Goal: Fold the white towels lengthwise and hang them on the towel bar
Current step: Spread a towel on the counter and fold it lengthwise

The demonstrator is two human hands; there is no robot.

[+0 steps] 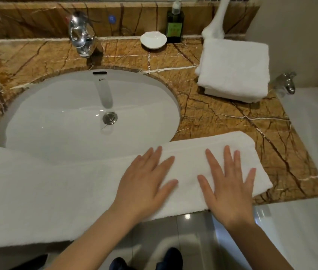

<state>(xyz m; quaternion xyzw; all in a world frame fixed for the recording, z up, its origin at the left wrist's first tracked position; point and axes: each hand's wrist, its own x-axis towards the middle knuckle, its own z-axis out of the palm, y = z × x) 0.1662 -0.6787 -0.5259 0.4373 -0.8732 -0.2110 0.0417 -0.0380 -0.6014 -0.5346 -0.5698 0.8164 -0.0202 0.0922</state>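
The left hand (146, 184) and the right hand (230, 186) lie flat, fingers spread, pressing side by side on the right part of the white towel (57, 191). The towel lies long along the front edge of the bench (232, 117), over the near rim of the sink (88, 114). Its near side seems to hang past the edge, so a stroke toward the person could pull it to the floor (193, 230), or shift the layers apart.

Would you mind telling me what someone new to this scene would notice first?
The left hand and the right hand press flat side by side on a long white towel laid along the front edge of the counter. Behind it sits the white oval sink, and a stack of folded white towels rests at the back right.
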